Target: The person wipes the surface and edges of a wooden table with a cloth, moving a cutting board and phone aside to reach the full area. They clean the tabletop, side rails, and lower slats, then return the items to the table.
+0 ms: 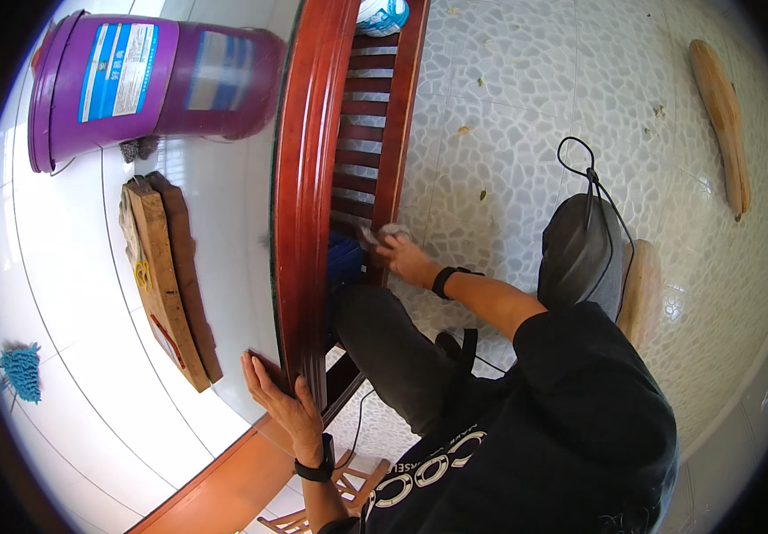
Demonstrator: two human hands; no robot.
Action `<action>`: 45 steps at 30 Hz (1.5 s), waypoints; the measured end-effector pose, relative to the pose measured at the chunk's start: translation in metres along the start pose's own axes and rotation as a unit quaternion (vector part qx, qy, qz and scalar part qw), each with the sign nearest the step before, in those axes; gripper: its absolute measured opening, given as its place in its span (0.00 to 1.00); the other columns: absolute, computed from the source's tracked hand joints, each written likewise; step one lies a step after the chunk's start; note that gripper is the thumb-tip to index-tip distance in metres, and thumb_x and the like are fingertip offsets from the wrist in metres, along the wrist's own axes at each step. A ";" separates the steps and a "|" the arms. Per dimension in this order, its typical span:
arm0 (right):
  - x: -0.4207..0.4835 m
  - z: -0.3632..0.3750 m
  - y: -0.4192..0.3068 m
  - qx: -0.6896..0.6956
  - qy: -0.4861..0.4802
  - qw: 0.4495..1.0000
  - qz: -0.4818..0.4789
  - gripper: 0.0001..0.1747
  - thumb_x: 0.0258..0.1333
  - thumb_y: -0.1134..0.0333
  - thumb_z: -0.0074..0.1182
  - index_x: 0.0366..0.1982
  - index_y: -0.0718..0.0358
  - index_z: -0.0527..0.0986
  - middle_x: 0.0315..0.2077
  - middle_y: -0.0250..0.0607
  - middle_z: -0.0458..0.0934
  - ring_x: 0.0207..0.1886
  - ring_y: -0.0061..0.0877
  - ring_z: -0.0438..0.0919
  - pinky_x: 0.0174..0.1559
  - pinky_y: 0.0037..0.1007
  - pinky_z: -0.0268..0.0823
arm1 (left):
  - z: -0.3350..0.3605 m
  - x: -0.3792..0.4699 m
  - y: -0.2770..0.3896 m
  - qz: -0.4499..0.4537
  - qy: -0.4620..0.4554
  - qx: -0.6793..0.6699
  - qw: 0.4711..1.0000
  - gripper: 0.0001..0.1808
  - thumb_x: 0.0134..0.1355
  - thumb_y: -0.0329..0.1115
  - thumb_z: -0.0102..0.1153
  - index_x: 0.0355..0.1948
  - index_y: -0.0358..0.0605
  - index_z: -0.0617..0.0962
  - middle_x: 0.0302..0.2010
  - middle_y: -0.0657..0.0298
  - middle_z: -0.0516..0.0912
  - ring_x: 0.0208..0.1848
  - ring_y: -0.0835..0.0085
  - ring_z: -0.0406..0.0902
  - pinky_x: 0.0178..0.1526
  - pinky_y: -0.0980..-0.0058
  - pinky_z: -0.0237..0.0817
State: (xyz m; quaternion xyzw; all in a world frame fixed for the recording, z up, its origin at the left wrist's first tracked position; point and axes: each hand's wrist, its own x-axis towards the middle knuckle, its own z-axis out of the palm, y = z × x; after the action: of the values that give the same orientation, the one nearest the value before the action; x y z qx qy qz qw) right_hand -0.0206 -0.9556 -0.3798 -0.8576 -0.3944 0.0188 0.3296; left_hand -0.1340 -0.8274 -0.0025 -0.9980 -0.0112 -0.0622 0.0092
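In my right hand (409, 262) is a greyish cloth (394, 231), slightly blurred, held against the outer rail (399, 143) of the slatted lower shelf. Beside it, partly tucked beneath the tabletop, sits a dark blue object (346, 257) that I cannot identify. My left hand (284, 404) rests flat on the corner of the red wooden table edge (310, 200), thumb apart from the fingers and nothing held. Next to that hand lies the glossy glass tabletop (237, 233), which mirrors the things standing on it. Both wrists wear black bands.
A lidded purple bucket (107, 87) and a wooden box (164, 280) stand on the tabletop. A blue-and-white container (382, 17) sits on the shelf. Long tan squashes (721, 127) lie on the pebble-patterned floor (511, 80). A black cord (591, 175) hangs over my knee; a wooden stool (357, 484) is nearby.
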 end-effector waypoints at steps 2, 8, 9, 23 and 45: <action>-0.010 0.012 -0.015 0.061 0.010 0.998 -0.014 0.13 0.53 0.65 0.57 0.39 0.60 0.85 0.54 0.40 0.76 0.57 0.40 0.70 0.56 0.43 0.66 | 0.001 0.000 0.000 -0.004 0.001 -0.005 1.000 0.37 0.74 0.44 0.50 0.76 0.37 0.56 0.77 0.44 0.56 0.78 0.44 0.52 0.77 0.48 0.43; -0.062 0.027 -0.022 0.333 -0.145 0.932 0.016 0.13 0.52 0.75 0.51 0.36 0.65 0.84 0.40 0.47 0.84 0.47 0.41 0.80 0.50 0.39 0.73 | 0.000 -0.001 0.000 -0.003 0.001 -0.004 1.000 0.37 0.74 0.45 0.50 0.76 0.37 0.56 0.77 0.44 0.56 0.78 0.45 0.52 0.77 0.49 0.44; -0.070 0.022 -0.002 0.389 -0.176 0.898 0.108 0.15 0.52 0.77 0.49 0.39 0.65 0.83 0.37 0.47 0.85 0.44 0.40 0.82 0.49 0.38 0.74 | 0.001 -0.001 0.000 -0.002 0.001 -0.010 1.000 0.37 0.74 0.45 0.50 0.76 0.37 0.56 0.77 0.44 0.56 0.78 0.45 0.52 0.77 0.50 0.44; 0.134 -0.169 0.306 0.351 0.521 0.645 0.436 0.19 0.65 0.60 0.56 0.49 0.68 0.81 0.47 0.53 0.81 0.52 0.42 0.80 0.56 0.42 0.71 | -0.001 0.000 0.004 -0.027 -0.020 0.009 0.999 0.38 0.75 0.47 0.48 0.76 0.35 0.54 0.77 0.42 0.55 0.79 0.43 0.51 0.77 0.48 0.42; 0.150 -0.131 0.242 0.126 0.562 0.713 0.400 0.26 0.52 0.77 0.58 0.56 0.64 0.76 0.50 0.59 0.71 0.51 0.56 0.70 0.56 0.49 0.65 | 0.003 -0.001 -0.002 -0.018 -0.001 0.054 0.998 0.36 0.76 0.51 0.46 0.76 0.39 0.58 0.77 0.47 0.58 0.78 0.47 0.55 0.75 0.53 0.52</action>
State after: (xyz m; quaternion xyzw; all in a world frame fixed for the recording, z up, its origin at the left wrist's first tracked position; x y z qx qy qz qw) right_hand 0.2814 -1.0386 -0.3834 -0.7385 0.2495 -0.2871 0.5567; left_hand -0.1346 -0.8254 -0.0058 -0.9956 -0.0330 -0.0611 0.0622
